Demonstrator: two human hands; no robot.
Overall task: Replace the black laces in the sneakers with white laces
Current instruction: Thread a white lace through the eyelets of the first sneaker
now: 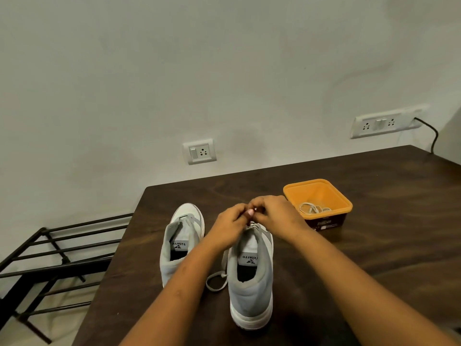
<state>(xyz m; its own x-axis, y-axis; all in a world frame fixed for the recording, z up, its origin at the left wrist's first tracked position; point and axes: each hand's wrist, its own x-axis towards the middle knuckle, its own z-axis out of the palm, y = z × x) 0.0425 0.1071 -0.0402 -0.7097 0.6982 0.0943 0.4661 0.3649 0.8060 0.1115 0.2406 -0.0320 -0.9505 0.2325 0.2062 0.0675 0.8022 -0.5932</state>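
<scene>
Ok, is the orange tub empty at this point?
Not empty: the orange tub, lidless, holds a loose coil of white lace on its floor.

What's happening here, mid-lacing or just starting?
A person is working a white lace into the nearer sneaker on the table. The left hand and right hand meet just above its upper eyelets and appear to pinch the lace. A loose loop of it lies beside the shoe. The farther sneaker looks unlaced. An orange tub behind holds a second coiled lace. No black laces are in view.
</scene>
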